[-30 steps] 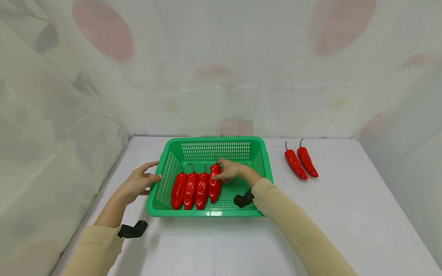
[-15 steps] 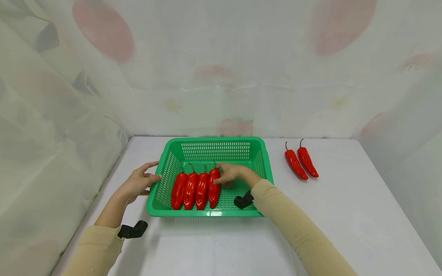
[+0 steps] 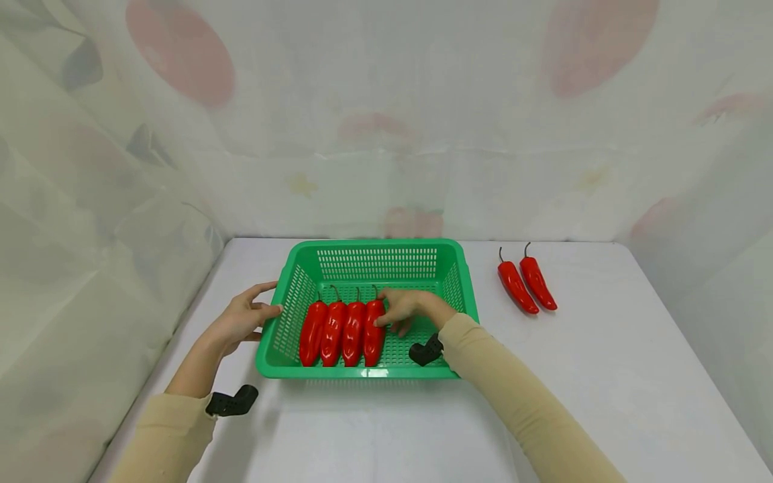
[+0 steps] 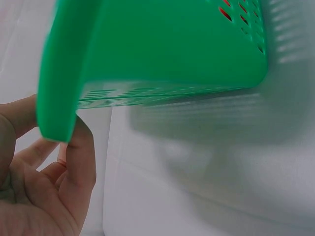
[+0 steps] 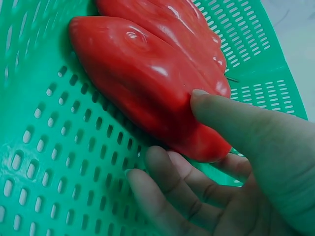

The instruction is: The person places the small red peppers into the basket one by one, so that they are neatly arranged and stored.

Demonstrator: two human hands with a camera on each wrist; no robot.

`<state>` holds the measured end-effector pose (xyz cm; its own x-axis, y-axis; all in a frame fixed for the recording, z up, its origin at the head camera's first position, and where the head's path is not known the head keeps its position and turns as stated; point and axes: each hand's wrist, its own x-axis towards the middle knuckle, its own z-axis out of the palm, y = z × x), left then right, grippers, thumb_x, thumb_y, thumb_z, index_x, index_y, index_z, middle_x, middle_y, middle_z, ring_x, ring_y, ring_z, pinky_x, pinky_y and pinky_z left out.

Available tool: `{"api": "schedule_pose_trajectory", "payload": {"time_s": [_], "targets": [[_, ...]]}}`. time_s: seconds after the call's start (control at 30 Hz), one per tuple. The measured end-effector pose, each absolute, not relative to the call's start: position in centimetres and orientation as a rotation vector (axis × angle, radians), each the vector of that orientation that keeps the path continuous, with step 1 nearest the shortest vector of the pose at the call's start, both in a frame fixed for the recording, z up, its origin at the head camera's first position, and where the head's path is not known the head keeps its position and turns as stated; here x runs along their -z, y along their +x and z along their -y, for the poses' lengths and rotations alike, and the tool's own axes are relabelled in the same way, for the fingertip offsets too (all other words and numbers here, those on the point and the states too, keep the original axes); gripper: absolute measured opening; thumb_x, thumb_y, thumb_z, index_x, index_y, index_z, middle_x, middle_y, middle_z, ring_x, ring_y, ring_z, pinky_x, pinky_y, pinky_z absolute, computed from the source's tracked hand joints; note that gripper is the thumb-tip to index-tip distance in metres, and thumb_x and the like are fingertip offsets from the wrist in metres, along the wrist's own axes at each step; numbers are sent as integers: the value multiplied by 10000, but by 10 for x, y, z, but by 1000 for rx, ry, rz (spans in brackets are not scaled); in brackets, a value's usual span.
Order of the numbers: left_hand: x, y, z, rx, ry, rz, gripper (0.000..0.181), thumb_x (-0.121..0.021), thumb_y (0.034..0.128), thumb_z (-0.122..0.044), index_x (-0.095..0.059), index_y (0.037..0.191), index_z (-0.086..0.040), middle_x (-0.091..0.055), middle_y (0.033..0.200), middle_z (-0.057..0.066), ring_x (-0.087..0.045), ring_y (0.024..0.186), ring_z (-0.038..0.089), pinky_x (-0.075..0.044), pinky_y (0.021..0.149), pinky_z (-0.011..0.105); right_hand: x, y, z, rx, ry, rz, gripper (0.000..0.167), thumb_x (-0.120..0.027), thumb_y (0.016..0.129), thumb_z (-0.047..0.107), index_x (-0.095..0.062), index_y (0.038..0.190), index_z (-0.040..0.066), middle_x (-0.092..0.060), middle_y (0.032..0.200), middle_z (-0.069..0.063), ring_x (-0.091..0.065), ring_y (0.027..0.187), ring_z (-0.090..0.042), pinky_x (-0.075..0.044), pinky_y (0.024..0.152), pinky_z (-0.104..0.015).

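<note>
My right hand (image 3: 410, 307) is narrowed in a light pinch on the pepper (image 3: 372, 343), thumb on its upper side, fingers about its stem end. It lies in the basket (image 3: 362, 373), at the right end of a row with three others (image 3: 353, 335), tip toward the near wall, seemingly touching its neighbour. My left hand (image 3: 241, 318) grips the basket's left rim.

If I press leftward too hard, I judge this glossy pepper could roll or ride up onto its neighbour and skew the row. Opening my fingers carelessly might snag the stem end and pull it crooked. Were my left hand to tug the rim, the basket could slide and jumble all four. On the tabletop (image 3: 580, 382), the last two (image 3: 517, 288) lie side by side, right of the basket; they could roll if knocked.
</note>
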<state>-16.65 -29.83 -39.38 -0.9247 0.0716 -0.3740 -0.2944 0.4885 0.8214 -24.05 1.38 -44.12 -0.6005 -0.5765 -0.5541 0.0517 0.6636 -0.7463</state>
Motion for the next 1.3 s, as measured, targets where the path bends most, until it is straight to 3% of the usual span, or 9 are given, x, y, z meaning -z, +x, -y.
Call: {"api": "schedule_pose_trajectory", "payload": {"time_s": [0.7,1.07,1.3], "targets": [[395,-167,298,-1420,-187,-2370,680,-545,929,-230,-154,1483,-179,-536,1160,234,-637,845,215,-539,754,428,440,-242,-19,899,-425,-2058,686,-596,898,288,-240,1447,83,-595,975,-80,-629,812,-234,-559,626,-360],[394,-167,298,-1411,-190,-2379,682,-547,928,-231,-154,1484,-181,-535,1159,231,-633,844,215,-542,745,415,426,-243,-28,899,-437,-2109,563,-545,930,252,-328,1408,50,-588,1137,-179,-651,862,-273,-560,635,-346],[393,-166,297,-1414,-195,-2372,679,-543,930,-227,-152,1483,-178,-534,1163,230,-634,845,214,-543,745,415,416,-245,-34,908,-479,-2192,495,-551,929,236,-390,1366,67,-526,1241,-162,-621,907,-301,-557,674,-390]]}}
